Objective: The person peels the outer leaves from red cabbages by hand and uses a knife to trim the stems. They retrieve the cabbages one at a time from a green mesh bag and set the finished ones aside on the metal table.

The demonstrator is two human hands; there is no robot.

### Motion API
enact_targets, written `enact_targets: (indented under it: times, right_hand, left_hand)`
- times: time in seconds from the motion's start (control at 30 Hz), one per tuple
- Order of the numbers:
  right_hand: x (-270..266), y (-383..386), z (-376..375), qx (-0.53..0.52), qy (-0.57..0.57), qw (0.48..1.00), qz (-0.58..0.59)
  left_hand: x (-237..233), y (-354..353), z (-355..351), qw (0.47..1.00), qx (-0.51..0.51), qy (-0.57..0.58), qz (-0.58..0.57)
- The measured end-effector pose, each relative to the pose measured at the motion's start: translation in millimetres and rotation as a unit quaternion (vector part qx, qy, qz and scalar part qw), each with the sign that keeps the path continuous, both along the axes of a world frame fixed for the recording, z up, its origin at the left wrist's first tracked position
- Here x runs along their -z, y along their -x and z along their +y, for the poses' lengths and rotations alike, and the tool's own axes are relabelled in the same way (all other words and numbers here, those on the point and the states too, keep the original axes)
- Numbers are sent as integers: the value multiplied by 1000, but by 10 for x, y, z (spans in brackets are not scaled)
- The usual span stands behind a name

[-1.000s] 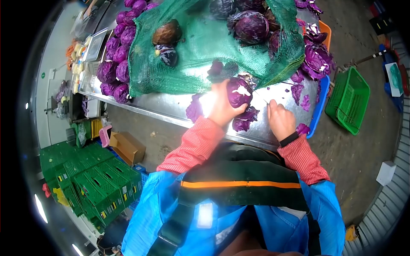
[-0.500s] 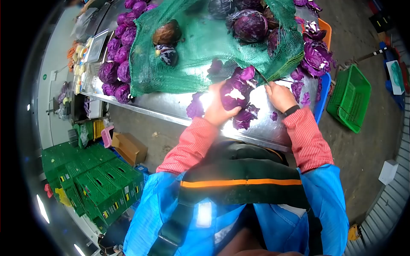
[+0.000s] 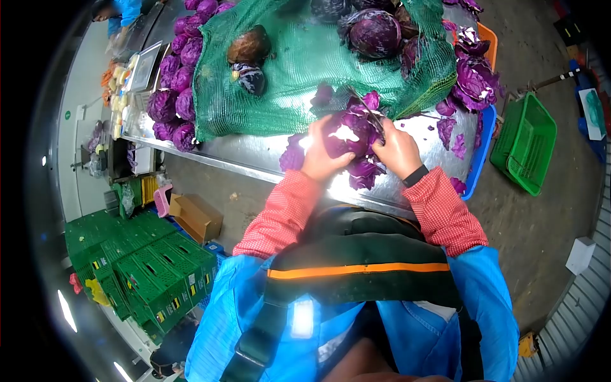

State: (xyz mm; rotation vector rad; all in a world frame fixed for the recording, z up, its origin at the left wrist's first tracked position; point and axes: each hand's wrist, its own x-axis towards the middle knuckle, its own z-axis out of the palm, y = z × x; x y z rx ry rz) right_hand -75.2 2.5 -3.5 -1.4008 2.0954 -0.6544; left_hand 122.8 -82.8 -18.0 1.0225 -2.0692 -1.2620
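A red cabbage (image 3: 340, 141) with a white cut patch is gripped by my left hand (image 3: 321, 156), fingers behind it and thumb in front. My right hand (image 3: 400, 151) is closed on a knife (image 3: 373, 117), its dark blade lying against the cabbage's right side. The handle is mostly hidden in my fingers. Loose purple leaves (image 3: 364, 173) lie just below the cabbage, and more leaves (image 3: 293, 153) rest left of my left hand. Beyond my hands a green mesh sack (image 3: 293, 70) is spread out, with several untrimmed cabbages (image 3: 375, 35) on or in it.
Rows of trimmed cabbages (image 3: 184, 105) line the metal table's (image 3: 242, 156) left side. Leaves (image 3: 472, 79) heap over blue (image 3: 485, 149) and orange crates (image 3: 489, 41) at the right edge. A green basket (image 3: 525, 143) stands beyond; green crates (image 3: 153, 267) are stacked lower left. Another person (image 3: 124, 13) is far left.
My right hand has moved left with the knife, bringing the blade against the cabbage. My left hand still grips the cabbage, now slightly further left. Another person has come into view at top left.
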Motion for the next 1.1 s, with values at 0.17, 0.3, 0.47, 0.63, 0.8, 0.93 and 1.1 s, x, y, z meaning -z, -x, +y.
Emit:
enact_targets:
  times: [0.17,0.3,0.47,0.63,0.8,0.93,1.1]
  right_hand:
    - [584,110,129,96,19,995,-7]
    - [377,52,130,97,7,995,-9]
    - [73,-94,234,33,51,998,-28]
    - [-189,-53,1,2,122,990,68]
    - [-312,-158,-335,-77,159,982,69]
    - [49,-38,-445,-103,164,977,93]
    - [-287,-118,-437,-165,150,975,-21]
  left_hand:
    - [75,-113,-41,987,4,-141,78]
    - [156,-433,-110,984,-17,-171,54]
    - [-367,-328,138,973,-200,-105,42]
    - [-356,5,177,980,-186,-18,-71]
    - [-155,-176,117,997,-29,64,-16]
    - [-46,-372,101,997,30,65,-28]
    - [-70,-343,184,995,32,88,-43]
